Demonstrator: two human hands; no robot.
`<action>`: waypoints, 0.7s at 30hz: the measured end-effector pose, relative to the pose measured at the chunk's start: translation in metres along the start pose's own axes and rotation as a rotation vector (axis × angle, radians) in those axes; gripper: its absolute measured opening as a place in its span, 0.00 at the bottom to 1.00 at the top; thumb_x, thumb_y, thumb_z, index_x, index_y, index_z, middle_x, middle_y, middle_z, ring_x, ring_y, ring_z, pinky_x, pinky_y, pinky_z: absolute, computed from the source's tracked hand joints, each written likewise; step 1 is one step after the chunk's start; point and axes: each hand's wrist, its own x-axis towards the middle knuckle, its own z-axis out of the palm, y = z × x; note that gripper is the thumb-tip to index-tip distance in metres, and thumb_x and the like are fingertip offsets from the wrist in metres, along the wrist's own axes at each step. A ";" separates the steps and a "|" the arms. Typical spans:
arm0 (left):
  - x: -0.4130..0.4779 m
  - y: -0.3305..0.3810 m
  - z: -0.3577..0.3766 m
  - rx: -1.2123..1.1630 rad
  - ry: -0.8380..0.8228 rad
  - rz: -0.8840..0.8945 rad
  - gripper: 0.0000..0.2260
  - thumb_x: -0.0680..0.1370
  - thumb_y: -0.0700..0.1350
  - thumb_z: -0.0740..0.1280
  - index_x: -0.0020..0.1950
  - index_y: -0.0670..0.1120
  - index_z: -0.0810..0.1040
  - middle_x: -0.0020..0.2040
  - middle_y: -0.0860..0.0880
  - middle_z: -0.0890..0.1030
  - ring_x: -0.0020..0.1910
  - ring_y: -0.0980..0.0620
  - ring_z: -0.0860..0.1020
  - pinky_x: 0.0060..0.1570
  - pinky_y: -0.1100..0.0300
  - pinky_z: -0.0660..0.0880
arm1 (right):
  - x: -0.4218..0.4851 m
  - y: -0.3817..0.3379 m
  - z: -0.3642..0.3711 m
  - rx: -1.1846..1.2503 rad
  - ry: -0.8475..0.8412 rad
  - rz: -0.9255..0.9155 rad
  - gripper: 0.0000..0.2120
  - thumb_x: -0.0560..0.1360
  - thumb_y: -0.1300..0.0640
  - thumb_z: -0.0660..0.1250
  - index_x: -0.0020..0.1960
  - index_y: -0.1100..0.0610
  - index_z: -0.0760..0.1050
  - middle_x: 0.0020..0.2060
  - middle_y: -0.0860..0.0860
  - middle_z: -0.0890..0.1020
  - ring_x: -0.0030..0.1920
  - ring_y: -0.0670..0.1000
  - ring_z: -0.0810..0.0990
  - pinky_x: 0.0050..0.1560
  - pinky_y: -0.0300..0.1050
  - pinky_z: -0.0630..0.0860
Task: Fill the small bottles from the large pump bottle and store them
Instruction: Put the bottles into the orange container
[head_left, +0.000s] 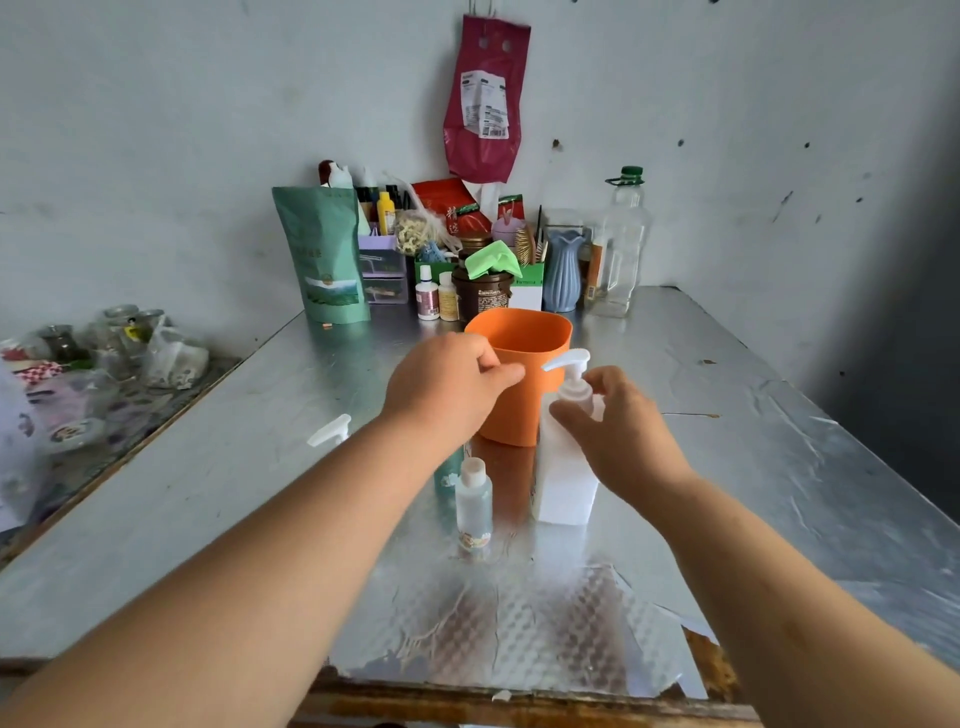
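Large pump bottle (563, 478), white and square-bodied, stands upright directly beneath the right hand (623, 436), whose thumb and fingers are curled round the collar under the pump head. The left hand (447, 387) is held just across from it, fingers curled, against the near wall of the orange bin (519, 405) (whether that wall is pinched or merely touched cannot be told).

The step is judged to be a readying of the pump by a twist at its collar. It would be done best if the body were steadied low down by the left hand, so that the bottle is not spun or tipped on the slick top.

A small bottle (474, 501), capped, stands upright between the two forearms, and a second, greenish one (448, 475) is half hidden behind the left wrist. The cap must be removed before anything is dispensed. A loose pump head (330, 430) lies outside the left forearm.

The table (727, 415) is faced with crinkled, reflective sheet, torn at the near edge. Beyond the hands, a green pouch (324, 254), a blue vase (563, 270) and a clear bottle (623, 244) are crowded against a scuffed pale wall (156, 130).
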 end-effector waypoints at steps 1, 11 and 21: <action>0.011 0.000 0.005 0.082 -0.023 0.034 0.09 0.78 0.54 0.66 0.46 0.51 0.81 0.47 0.50 0.82 0.49 0.47 0.79 0.49 0.53 0.75 | -0.001 0.001 -0.001 0.022 0.001 0.006 0.11 0.75 0.48 0.66 0.54 0.48 0.68 0.49 0.47 0.76 0.52 0.52 0.75 0.47 0.46 0.71; 0.061 -0.002 0.041 0.533 -0.214 -0.022 0.12 0.80 0.44 0.62 0.62 0.49 0.76 0.63 0.43 0.76 0.68 0.42 0.66 0.58 0.52 0.69 | -0.009 0.001 -0.041 0.165 0.187 -0.016 0.09 0.77 0.48 0.64 0.56 0.45 0.67 0.43 0.39 0.74 0.40 0.37 0.73 0.36 0.33 0.66; 0.033 0.017 0.033 0.442 -0.221 0.147 0.09 0.78 0.51 0.66 0.55 0.50 0.80 0.55 0.47 0.81 0.56 0.44 0.77 0.48 0.55 0.72 | 0.013 -0.064 -0.098 0.161 0.419 -0.255 0.15 0.76 0.49 0.65 0.60 0.50 0.69 0.50 0.43 0.76 0.49 0.47 0.74 0.45 0.42 0.68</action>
